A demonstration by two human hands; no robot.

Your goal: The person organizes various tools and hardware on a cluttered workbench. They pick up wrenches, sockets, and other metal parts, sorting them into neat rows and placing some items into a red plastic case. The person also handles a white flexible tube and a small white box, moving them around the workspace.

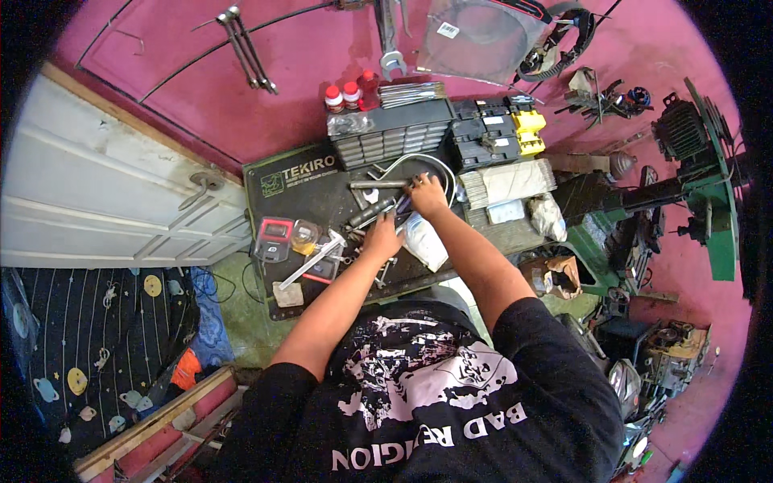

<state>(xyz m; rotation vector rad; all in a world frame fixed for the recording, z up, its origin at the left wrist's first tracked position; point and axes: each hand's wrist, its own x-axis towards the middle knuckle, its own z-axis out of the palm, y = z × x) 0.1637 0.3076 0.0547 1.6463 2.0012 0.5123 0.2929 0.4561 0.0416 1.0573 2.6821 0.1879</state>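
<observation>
My left hand [382, 236] is over the workbench, its fingers stretched out against the end of a dark cylindrical tube [367, 213]. Farther up and to the right, my right hand [427, 196] has its fingers curled over the right end of a grey metal rod [374, 184]. Between the hands lies a small dark purplish piece [403, 204], partly covered by fingers. A pale curved hose [419, 156] loops behind my right hand. Just below the hands sits a white plastic bag [424, 242].
A caliper [311, 264], a red-and-grey case [275, 237] and small metal parts lie to the left on the dark bench mat [270, 205]. Behind stand a drawer cabinet [390, 135] and black-and-yellow boxes [495, 133]. At right are stacked papers [506, 183] and a green drill press [713, 185].
</observation>
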